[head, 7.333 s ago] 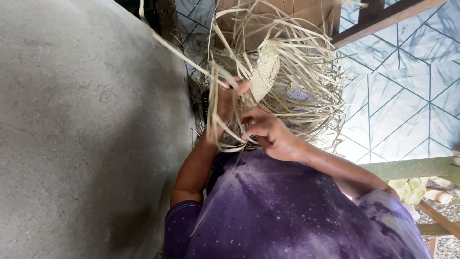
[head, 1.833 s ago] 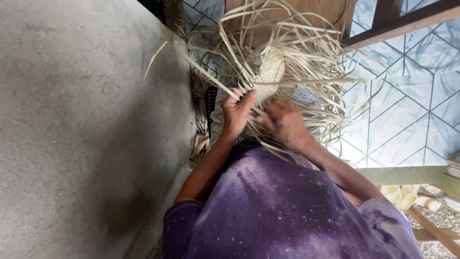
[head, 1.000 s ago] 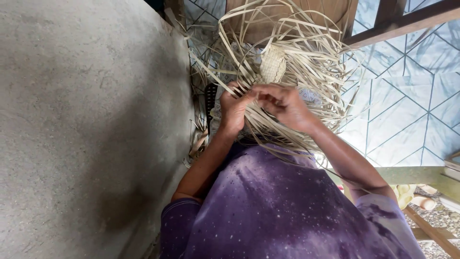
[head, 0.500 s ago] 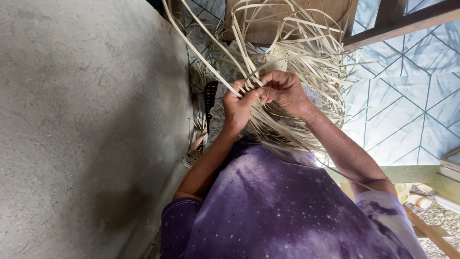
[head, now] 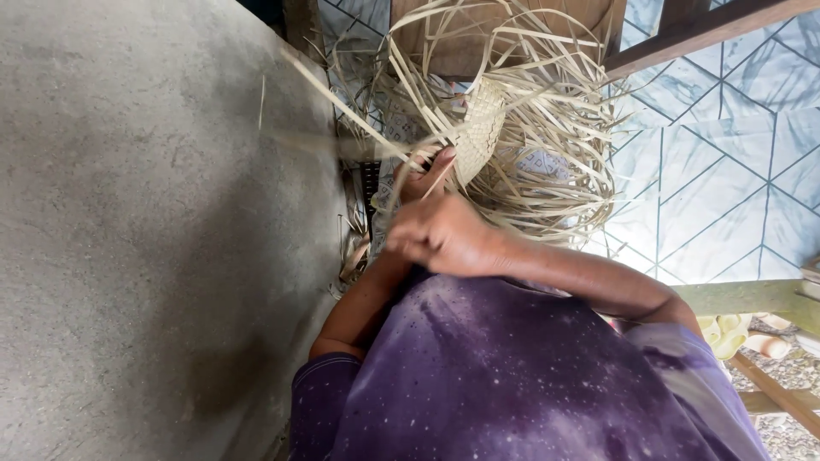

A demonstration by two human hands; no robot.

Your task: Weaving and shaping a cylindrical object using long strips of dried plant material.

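One camera, worn on the head, looks steeply down the purple shirt (head: 512, 376) from close above. It faces the hands and the straw weaving (head: 512, 137), with grey wall (head: 145, 239) left and tiled floor (head: 726, 171) right.

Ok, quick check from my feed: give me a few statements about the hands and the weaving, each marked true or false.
1. Both hands are on the pale straw strips. True.
2. The woven patch lies above the left hand in the picture. True.
3. The right hand holds scissors. False: only strips show in it.
4. The person wears a red shirt. False: the shirt is purple.
5. The floor on the right is plain wood. False: it is blue patterned tile.
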